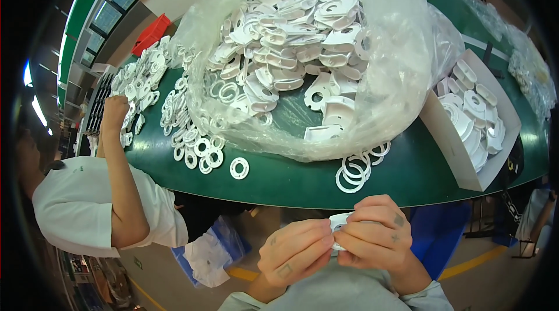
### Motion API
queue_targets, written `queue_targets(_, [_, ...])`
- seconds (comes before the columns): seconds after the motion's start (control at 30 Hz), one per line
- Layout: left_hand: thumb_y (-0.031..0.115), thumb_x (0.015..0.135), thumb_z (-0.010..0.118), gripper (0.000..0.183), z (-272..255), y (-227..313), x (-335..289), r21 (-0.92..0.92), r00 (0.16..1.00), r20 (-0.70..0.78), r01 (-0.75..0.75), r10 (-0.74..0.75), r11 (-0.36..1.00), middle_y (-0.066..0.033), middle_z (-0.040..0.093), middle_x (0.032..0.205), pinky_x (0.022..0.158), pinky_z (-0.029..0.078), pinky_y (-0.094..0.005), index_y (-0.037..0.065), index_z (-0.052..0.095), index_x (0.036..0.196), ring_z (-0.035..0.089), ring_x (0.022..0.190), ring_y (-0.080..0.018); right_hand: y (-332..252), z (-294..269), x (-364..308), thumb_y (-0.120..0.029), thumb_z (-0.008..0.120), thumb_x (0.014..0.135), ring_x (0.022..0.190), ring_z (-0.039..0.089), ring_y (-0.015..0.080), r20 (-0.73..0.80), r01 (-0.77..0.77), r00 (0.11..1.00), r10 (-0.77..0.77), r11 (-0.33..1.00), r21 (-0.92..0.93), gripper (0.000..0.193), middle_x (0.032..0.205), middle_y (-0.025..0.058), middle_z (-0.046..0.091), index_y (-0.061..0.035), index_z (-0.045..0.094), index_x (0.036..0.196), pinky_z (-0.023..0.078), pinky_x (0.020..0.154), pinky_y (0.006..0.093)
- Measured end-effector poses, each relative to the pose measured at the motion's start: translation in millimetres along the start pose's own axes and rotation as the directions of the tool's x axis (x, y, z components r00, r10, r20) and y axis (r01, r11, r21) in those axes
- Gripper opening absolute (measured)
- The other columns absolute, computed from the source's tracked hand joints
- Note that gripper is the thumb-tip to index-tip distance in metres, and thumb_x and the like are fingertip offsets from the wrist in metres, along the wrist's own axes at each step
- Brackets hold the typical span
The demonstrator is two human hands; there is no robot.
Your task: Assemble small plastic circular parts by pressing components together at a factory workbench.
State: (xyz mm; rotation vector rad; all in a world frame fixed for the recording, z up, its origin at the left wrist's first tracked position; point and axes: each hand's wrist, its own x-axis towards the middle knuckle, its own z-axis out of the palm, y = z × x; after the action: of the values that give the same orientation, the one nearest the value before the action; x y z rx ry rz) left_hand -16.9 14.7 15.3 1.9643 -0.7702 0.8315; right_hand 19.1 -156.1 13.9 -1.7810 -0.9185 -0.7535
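Between my two hands, just in front of the table's near edge, is a small white plastic part (339,222), mostly covered by my fingers. My left hand (297,251) pinches its left side. On its other side, my right hand (375,232) has its fingers curled around it. Nearest to my hands on the green table (285,186) lie several thin white rings (353,172), partly under the edge of a clear plastic bag (396,78). A single flat white ring with holes (239,168) lies farther left.
The big bag holds a heap of white plastic parts (279,37). At right stands a white box (495,165) with similar parts. More rings and parts (140,78) spread at left, near a red bin (151,34). A co-worker in a white shirt (75,200) reaches over the table there.
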Motion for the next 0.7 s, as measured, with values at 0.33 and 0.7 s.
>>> queue_targets(0.33, [-0.003,0.066,0.075,0.027,-8,5,-2,-0.028,0.988,0.038,0.152,-0.151,0.988,-0.0166,0.067,0.085,0.062,0.057,-0.0337,-0.004,0.066,0.091,0.067,0.074,-0.0282,1,-1,-2,-0.017,0.069,0.081,0.069,0.061,0.0184,0.125,-0.126,0.987,0.106,0.978,0.167,0.013,0.079,0.0047,0.064,-0.0045,0.07,0.084,0.052,0.061,0.0317])
queue_targets(0.7, [0.003,0.066,0.078,0.027,-13,-15,7,0.049,0.87,0.322,0.378,-0.373,0.925,-0.0126,0.068,0.085,0.059,0.053,-0.0262,0.0,0.07,0.092,0.067,0.069,-0.0236,9,-8,-1,-0.004,0.057,0.083,0.065,0.065,0.0163,0.521,-0.799,0.595,0.612,0.52,0.302,0.013,0.074,0.011,0.068,0.0037,0.065,0.089,0.048,0.061,0.0252])
